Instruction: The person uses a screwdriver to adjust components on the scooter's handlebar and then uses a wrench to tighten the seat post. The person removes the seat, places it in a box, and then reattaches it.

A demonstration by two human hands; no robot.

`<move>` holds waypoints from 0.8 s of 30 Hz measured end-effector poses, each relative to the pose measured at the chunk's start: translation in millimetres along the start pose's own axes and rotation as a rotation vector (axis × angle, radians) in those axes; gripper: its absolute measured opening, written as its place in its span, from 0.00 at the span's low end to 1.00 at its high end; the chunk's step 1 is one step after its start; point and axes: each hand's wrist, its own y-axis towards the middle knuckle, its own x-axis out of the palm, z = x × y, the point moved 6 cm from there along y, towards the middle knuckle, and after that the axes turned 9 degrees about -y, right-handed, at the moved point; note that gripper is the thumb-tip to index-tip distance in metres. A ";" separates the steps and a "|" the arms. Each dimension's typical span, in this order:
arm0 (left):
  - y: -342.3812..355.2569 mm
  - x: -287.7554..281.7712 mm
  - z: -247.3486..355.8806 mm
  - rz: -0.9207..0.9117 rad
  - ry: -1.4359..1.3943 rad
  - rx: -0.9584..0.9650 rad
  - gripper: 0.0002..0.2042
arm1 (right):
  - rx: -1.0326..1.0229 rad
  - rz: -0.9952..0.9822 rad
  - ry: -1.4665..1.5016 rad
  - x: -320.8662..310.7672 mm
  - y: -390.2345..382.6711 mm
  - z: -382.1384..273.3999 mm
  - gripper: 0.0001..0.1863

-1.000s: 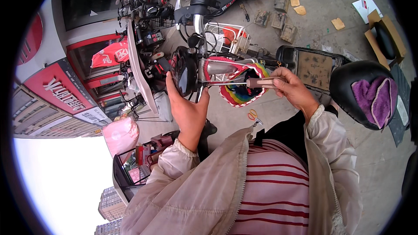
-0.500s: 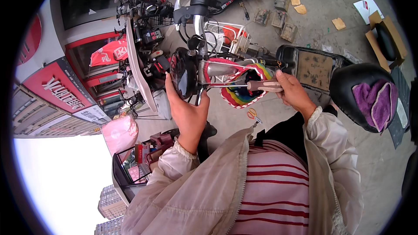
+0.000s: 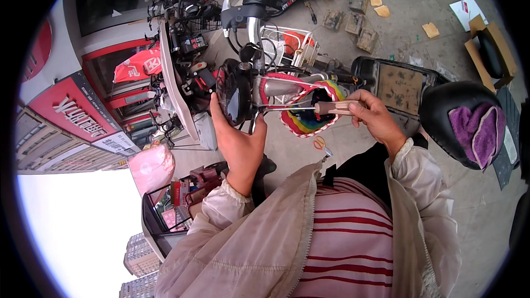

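A dark, glossy bicycle headlight (image 3: 236,96) sits in front of the handlebar stem. My left hand (image 3: 238,146) is around its near side, the thumb and a long finger spread along the housing; the other fingers are hidden. In my right hand (image 3: 371,115) is a screwdriver (image 3: 330,108), gripped by its pale handle between thumb and fingers. Its thin shaft runs left to the back of the headlight, where the tip is hard to make out. Behind the shaft hangs a rainbow-coloured knitted pouch (image 3: 307,124) with a red and white edge.
The handlebar (image 3: 258,0) and brake lever rise above. At right are a black seat (image 3: 452,113) with a purple cloth (image 3: 478,132) and an opened black case (image 3: 398,89). Scissors (image 3: 320,143), dirty blocks (image 3: 354,22) and a cardboard box (image 3: 488,49) lie on the ground.
My right fingers have shifted their hold on the screwdriver handle, the thumb moving from the top toward the near side. My left hand stays at the headlight.
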 end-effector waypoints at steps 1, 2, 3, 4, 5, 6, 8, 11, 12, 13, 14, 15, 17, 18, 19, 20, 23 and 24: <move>-1.8 0.2 -1.1 0.000 -0.003 -0.004 0.43 | 0.131 -0.039 -0.023 -0.6 -2.1 -7.0 0.20; -3.8 -0.2 -2.4 0.003 0.003 -0.008 0.43 | 0.262 -0.077 -0.046 -0.8 -4.6 -11.2 0.19; -3.9 -0.4 -2.8 0.004 0.005 -0.006 0.43 | 0.319 -0.116 -0.076 -1.0 -5.1 -15.5 0.18; -4.2 -0.4 -3.4 0.004 0.008 -0.005 0.43 | 0.376 -0.155 -0.106 -1.2 -5.1 -18.5 0.18; -4.5 0.0 -4.2 0.003 0.009 -0.004 0.43 | 0.433 -0.195 -0.137 -0.4 -6.1 -17.7 0.17; -3.6 -0.2 -4.4 0.001 0.010 0.000 0.43 | 0.316 -0.129 -0.074 -0.2 -4.2 -17.9 0.17; -1.2 0.6 -5.6 -0.005 -0.014 0.001 0.43 | 0.079 -0.001 0.049 0.5 -2.2 -11.9 0.18; -3.0 1.0 -9.1 -0.003 -0.053 -0.016 0.43 | 0.126 -0.084 0.029 -1.5 1.6 -10.4 0.19; -4.3 0.1 -9.5 -0.002 -0.043 -0.014 0.43 | 0.247 -0.132 -0.002 -0.4 1.0 -10.6 0.18; -4.6 0.5 -9.9 -0.002 -0.033 -0.009 0.43 | 0.366 -0.175 -0.032 -0.3 -0.7 -16.2 0.18; -5.0 1.0 -10.4 0.000 -0.030 -0.011 0.43 | 0.486 -0.219 -0.062 0.4 -3.6 -16.0 0.18; -4.5 1.1 -9.8 -0.004 -0.027 -0.011 0.43 | 0.437 -0.209 -0.038 0.7 -3.2 -16.2 0.18; -3.4 0.7 -7.5 -0.012 -0.021 -0.004 0.43 | 0.339 -0.189 0.008 3.1 -2.8 -10.3 0.19; -2.3 -0.3 -5.6 -0.014 -0.017 0.002 0.43 | 0.082 -0.105 -0.173 1.9 1.6 -20.3 0.20; -1.2 -1.1 -4.2 -0.017 -0.013 0.009 0.43 | -0.177 -0.018 -0.352 4.4 1.9 -31.9 0.20; -0.3 -1.5 -3.7 -0.020 -0.020 0.014 0.43 | -0.205 -0.017 -0.390 4.0 1.3 -32.6 0.21; -3.0 -1.4 -6.2 -0.020 -0.027 0.005 0.43 | 0.177 -0.197 -0.229 5.4 0.7 -27.2 0.20; -1.9 -1.1 -5.1 -0.021 -0.022 0.001 0.44 | 0.312 -0.255 -0.170 4.4 2.5 -18.3 0.19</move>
